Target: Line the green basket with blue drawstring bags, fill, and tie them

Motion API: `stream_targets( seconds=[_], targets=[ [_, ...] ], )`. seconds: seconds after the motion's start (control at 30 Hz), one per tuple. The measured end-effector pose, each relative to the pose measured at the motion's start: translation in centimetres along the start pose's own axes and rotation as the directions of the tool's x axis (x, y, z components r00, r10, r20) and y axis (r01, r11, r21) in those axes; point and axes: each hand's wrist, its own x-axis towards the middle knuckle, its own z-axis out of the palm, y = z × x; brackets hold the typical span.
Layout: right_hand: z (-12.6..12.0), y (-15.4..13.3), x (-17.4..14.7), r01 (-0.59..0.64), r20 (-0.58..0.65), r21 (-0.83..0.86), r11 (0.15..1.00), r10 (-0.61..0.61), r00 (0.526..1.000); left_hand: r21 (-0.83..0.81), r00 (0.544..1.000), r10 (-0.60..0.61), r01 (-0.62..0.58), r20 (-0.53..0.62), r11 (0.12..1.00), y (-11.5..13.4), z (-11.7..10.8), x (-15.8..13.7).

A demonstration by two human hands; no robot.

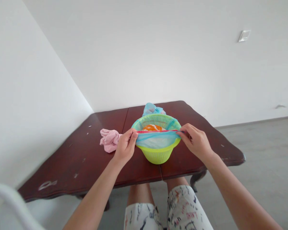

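A blue translucent plastic bag (156, 140) with a red drawstring edge lines a yellow-green plastic basket (157, 156). My left hand (126, 144) pinches the red edge at the basket's left side. At the right side my right hand (194, 139) grips the other end of that edge, so the strip is stretched straight across the near rim. Something orange and white (152, 127) lies inside the basket; its kind is not clear. Just left of my left hand is a crumpled pink cloth (109, 140).
Behind the basket sits another blue plastic bag (151, 109) with something inside. All stand on a dark red wooden table (86, 159) with white scuffs, against a white wall (158, 57). A white curved rail (12, 199) is at lower left.
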Motion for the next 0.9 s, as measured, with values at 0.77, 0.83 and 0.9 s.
stream_targets(
  seconds=[0.77, 0.83, 0.9],
  targets=[
    [-0.3, 8.7, 0.6, 0.009, 0.201, -0.037, 0.999, -0.002, 0.98, 0.391, 0.925, 0.193, -0.319, 0.329, 0.864, -3.6, -8.5, 5.6],
    [0.3, 9.2, 0.3, -0.153, 0.212, 0.012, 0.988, 0.147, 0.966, 0.271, 0.933, 0.131, -0.229, 0.334, 0.935, -3.7, -8.4, 5.2],
    [1.3, 9.6, 0.2, -0.365, 0.196, 0.151, 0.919, 0.334, 0.922, 0.16, 0.941, 0.103, -0.161, 0.321, 0.974, -3.8, -8.1, 5.0]
  ],
)
